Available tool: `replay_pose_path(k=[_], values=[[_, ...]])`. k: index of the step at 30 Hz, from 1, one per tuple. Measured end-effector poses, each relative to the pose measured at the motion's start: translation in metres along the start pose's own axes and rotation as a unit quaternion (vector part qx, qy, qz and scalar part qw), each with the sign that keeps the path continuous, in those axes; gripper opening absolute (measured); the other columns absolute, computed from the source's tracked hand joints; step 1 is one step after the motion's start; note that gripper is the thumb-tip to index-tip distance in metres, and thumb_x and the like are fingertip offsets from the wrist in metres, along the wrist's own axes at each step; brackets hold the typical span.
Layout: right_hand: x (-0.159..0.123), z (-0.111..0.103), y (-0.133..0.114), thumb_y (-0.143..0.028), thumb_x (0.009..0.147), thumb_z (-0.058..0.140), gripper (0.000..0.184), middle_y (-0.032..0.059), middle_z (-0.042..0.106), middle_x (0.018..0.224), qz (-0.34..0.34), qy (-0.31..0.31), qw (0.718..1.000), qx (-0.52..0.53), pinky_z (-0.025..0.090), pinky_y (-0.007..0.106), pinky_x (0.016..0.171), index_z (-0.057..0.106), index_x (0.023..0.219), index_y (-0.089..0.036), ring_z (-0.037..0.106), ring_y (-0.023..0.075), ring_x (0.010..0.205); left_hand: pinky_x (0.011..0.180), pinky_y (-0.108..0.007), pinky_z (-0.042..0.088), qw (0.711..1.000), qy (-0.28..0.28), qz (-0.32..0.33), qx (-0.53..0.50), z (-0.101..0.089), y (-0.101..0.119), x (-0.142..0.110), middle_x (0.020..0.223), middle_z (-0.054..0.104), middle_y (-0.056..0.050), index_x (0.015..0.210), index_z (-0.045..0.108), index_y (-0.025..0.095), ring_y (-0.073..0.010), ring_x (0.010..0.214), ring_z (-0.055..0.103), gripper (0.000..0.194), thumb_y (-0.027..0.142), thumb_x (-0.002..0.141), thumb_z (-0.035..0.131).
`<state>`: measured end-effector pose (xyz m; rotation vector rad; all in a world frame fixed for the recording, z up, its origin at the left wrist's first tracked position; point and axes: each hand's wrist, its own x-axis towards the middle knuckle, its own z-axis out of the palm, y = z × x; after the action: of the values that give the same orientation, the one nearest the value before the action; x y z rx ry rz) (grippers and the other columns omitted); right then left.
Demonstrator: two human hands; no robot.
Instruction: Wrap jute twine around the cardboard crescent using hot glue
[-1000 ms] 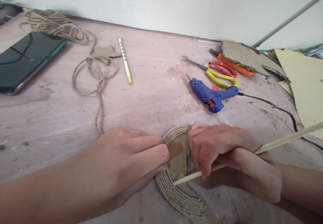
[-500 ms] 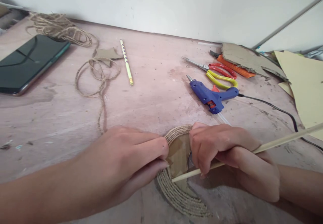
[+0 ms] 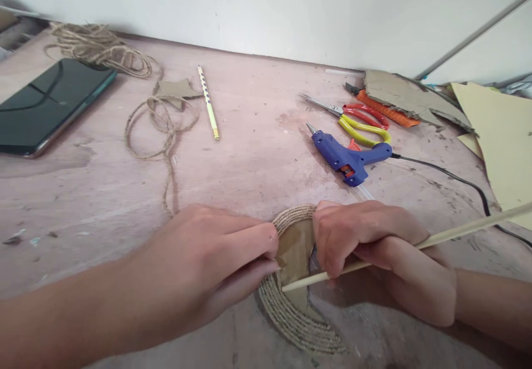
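Observation:
A cardboard crescent (image 3: 296, 247) lies on the table, its outer curve covered by several tight rows of jute twine (image 3: 299, 324). My left hand (image 3: 224, 258) is closed, thumb and forefinger pinched at the innermost row; the twine strand runs in under this hand, and the pinch point itself is partly hidden. A thin wooden stick (image 3: 469, 226) is wrapped in the fingers of my right hand (image 3: 369, 252). Its tip touches the inner row of twine just below my left fingertips. My right fingers also rest at the crescent's upper right edge.
Beyond my right hand lie a blue glue gun (image 3: 347, 158) with a black cord, scissors (image 3: 361, 122) with red and yellow handles, and torn cardboard (image 3: 407, 97). Further left are a pencil (image 3: 208, 103), a cardboard star (image 3: 177, 91), a twine bundle (image 3: 95, 47) and a phone (image 3: 50, 106).
The stick's tip has shifted slightly up along the inner row, closer to my left fingertips. Both hands keep their grips, with the right hand moved a little up.

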<state>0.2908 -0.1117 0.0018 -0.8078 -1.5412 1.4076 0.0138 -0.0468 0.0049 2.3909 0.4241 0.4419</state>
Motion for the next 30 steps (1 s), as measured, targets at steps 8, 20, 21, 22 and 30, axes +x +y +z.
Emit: replay_pose_path(k=[8, 20, 21, 22, 30], values=[[0.0016, 0.0004, 0.0005, -0.013, 0.104, 0.052, 0.034, 0.0049, 0.074, 0.076, -0.008, -0.017, 1.000, -0.016, 0.051, 0.036, 0.077, 0.078, 0.082, -0.017, 0.066, 0.0180, 0.071, 0.064, -0.031, 0.035, 1.000, 0.000, -0.009, -0.013, 0.0050, -0.0027, -0.0037, 0.084, 0.063, 0.006, 0.101, 0.060, 0.023, -0.0123, 0.068, 0.052, 0.020, 0.015, 0.119, 0.055], [0.0002, -0.0014, 0.0019, -0.013, 0.103, 0.055, 0.032, 0.0067, 0.076, 0.077, -0.008, 0.001, 1.000, 0.001, 0.051, 0.036, 0.075, 0.081, 0.084, -0.015, 0.066, 0.0186, 0.072, 0.062, -0.028, 0.036, 1.000, 0.008, -0.005, 0.000, 0.0019, -0.0015, 0.0005, 0.081, 0.062, 0.007, 0.098, 0.064, 0.021, -0.0103, 0.066, 0.054, 0.024, 0.013, 0.119, 0.055], [0.0004, -0.0015, 0.0021, -0.013, 0.104, 0.055, 0.032, 0.0070, 0.076, 0.077, -0.010, -0.002, 1.000, -0.004, 0.052, 0.037, 0.075, 0.081, 0.085, -0.015, 0.066, 0.0188, 0.072, 0.062, -0.028, 0.037, 1.000, 0.010, -0.006, 0.001, 0.0017, -0.0015, 0.0006, 0.081, 0.062, 0.007, 0.096, 0.064, 0.021, -0.0102, 0.066, 0.054, 0.025, 0.015, 0.119, 0.056], [0.0005, -0.0014, 0.0024, -0.013, 0.104, 0.055, 0.033, 0.0072, 0.077, 0.078, -0.012, -0.003, 1.000, -0.008, 0.052, 0.037, 0.075, 0.081, 0.085, -0.015, 0.067, 0.0190, 0.073, 0.061, -0.028, 0.037, 1.000, 0.012, -0.007, 0.001, 0.0017, -0.0016, 0.0006, 0.080, 0.063, 0.007, 0.096, 0.064, 0.021, -0.0101, 0.065, 0.054, 0.025, 0.016, 0.119, 0.056], [-0.0006, -0.0001, 0.0029, -0.009, 0.103, 0.050, 0.035, 0.0071, 0.077, 0.079, -0.023, -0.019, 0.999, -0.027, 0.054, 0.038, 0.078, 0.079, 0.085, -0.014, 0.068, 0.0179, 0.074, 0.061, -0.027, 0.037, 1.000, 0.014, -0.012, -0.007, 0.0014, -0.0042, 0.0007, 0.080, 0.065, 0.007, 0.096, 0.065, 0.022, -0.0102, 0.064, 0.056, 0.023, 0.020, 0.118, 0.059]])
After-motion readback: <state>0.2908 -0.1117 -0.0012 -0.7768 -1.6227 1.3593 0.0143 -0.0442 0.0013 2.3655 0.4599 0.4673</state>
